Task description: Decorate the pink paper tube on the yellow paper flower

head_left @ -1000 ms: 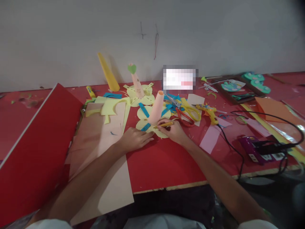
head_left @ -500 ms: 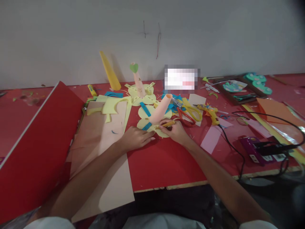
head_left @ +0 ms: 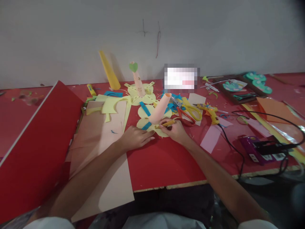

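Observation:
My right hand point(head_left: 175, 129) is closed around a gold-yellow pen point(head_left: 168, 123), its tip at the yellow flower-shaped paper base point(head_left: 143, 113). With fingers stretched out, my left hand point(head_left: 137, 138) lies at the near left edge of that base, pressing on it. From the base rises a tilted peach paper cone point(head_left: 160, 109). Blue paper strips point(head_left: 145, 109) lie on the petals around it. Just behind stands a similar peach cone point(head_left: 138, 83) with a green heart at its top, on another yellow flower base.
To the right lie red-handled scissors point(head_left: 185, 117), yellow-handled scissors point(head_left: 194, 111) and a yellow glue gun point(head_left: 211, 114) with a black cord. A purple power strip point(head_left: 254, 151) sits farther right. A red board point(head_left: 43, 143) leans up at left beside brown card sheets point(head_left: 92, 133).
The view has shifted very slightly. Both hands, the pen and the paper pieces are in nearly the same places.

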The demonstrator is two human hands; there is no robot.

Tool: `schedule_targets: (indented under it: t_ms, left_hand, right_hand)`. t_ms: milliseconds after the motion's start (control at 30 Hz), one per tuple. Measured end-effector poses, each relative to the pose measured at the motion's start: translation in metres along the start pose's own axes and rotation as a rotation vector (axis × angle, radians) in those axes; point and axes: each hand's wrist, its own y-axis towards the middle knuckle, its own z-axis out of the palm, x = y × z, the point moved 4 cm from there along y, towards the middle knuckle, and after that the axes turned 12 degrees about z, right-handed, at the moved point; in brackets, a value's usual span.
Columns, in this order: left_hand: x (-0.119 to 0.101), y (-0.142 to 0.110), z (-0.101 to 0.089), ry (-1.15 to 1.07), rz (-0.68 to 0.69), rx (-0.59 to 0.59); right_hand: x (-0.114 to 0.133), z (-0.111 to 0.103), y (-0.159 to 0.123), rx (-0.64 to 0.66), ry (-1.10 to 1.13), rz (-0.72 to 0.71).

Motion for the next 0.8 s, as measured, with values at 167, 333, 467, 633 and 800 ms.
schedule_targets:
  t_ms: [167, 333, 467, 633, 800]
  left_hand:
    - [-0.0009, 0.0007, -0.0002, 0.015, 0.011, -0.015]
    - [-0.0019, 0.0020, -0.0029, 0.044, 0.047, -0.025]
    - [-0.0021, 0.0029, -0.0042, 0.072, 0.050, -0.027]
    - [-0.0026, 0.0028, -0.0041, 0.085, 0.056, -0.050]
    - [-0.0017, 0.0014, -0.0023, 0.048, 0.038, -0.032]
  right_hand:
    - [0.0021, 0.0001, 0.0003, 0.027, -0.004, -0.026]
    - [-0.0012, -0.0002, 0.0017, -0.015, 0.004, -0.021]
    - [-0.0018, 0.0004, 0.0020, -0.015, -0.011, -0.016]
    - [-0.0009, -0.0001, 0.0011, -0.015, -0.016, 0.007]
    - [-0.0004, 0.0004, 0.0011, -0.012, 0.005, 0.017]
